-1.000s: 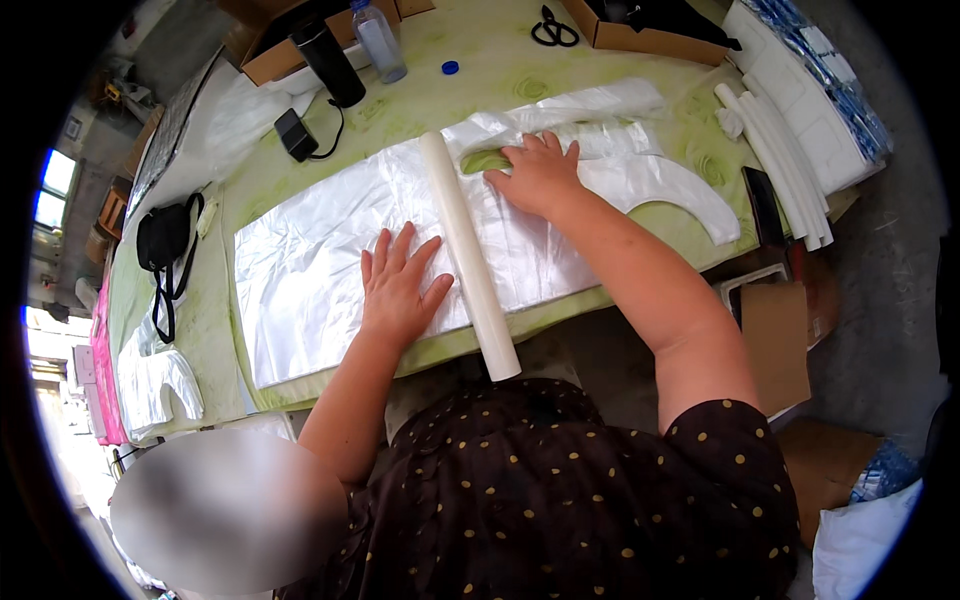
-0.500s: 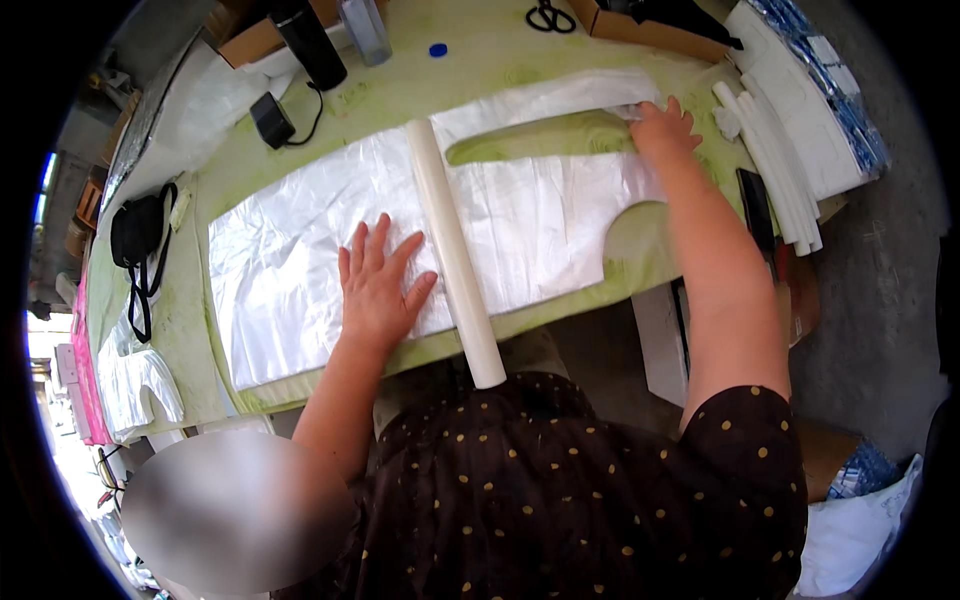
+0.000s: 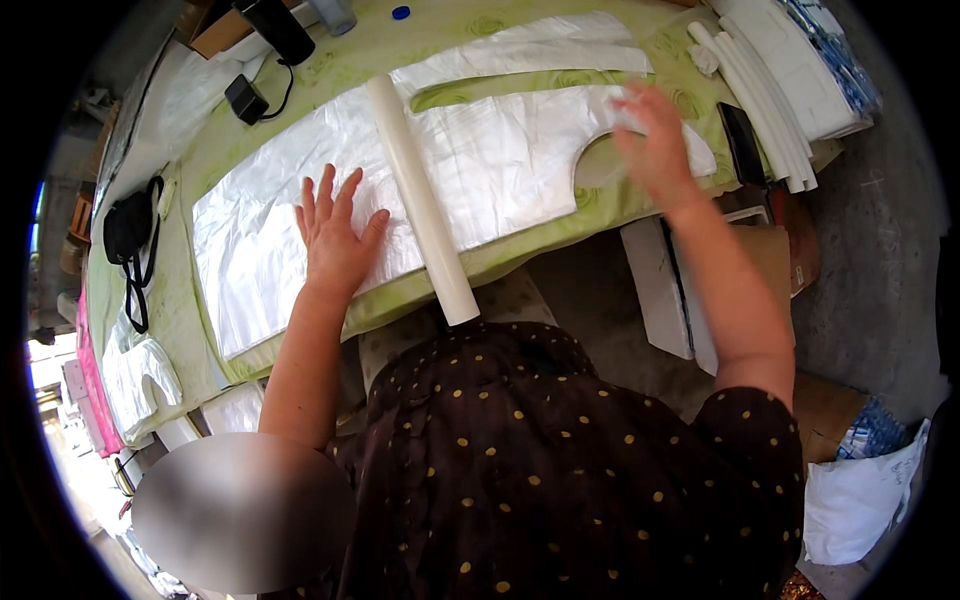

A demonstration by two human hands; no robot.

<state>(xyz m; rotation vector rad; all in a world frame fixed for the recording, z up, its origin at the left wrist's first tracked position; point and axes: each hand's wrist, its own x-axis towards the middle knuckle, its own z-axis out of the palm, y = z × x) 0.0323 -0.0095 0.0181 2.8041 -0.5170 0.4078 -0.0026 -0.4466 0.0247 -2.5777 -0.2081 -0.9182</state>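
A shiny white plastic sheet [image 3: 270, 220], shaped like a bag with handle straps, lies flat across the table. Across its middle rests a pale tube [image 3: 425, 205], its near end jutting past the table edge by my body. My left hand [image 3: 340, 240] lies on the plastic left of the tube, palm down with fingers spread. Over the right end of the sheet, near its nearer strap [image 3: 697, 150], is my right hand [image 3: 655, 150], blurred by motion, fingers apart. I see nothing held in it.
A dark phone [image 3: 740, 142] and several white rolls [image 3: 765, 110] lie at the right. Black adapter [image 3: 247, 98], dark bottle [image 3: 277, 28] and blue cap [image 3: 401, 13] sit toward the back. A black pouch [image 3: 130, 225] lies at the left. Boxes [image 3: 665, 290] stand below the table.
My right hand has left the end of the far strap and come nearer, over the nearer strap. My left hand still lies flat on the plastic. The whole view has shifted a little.
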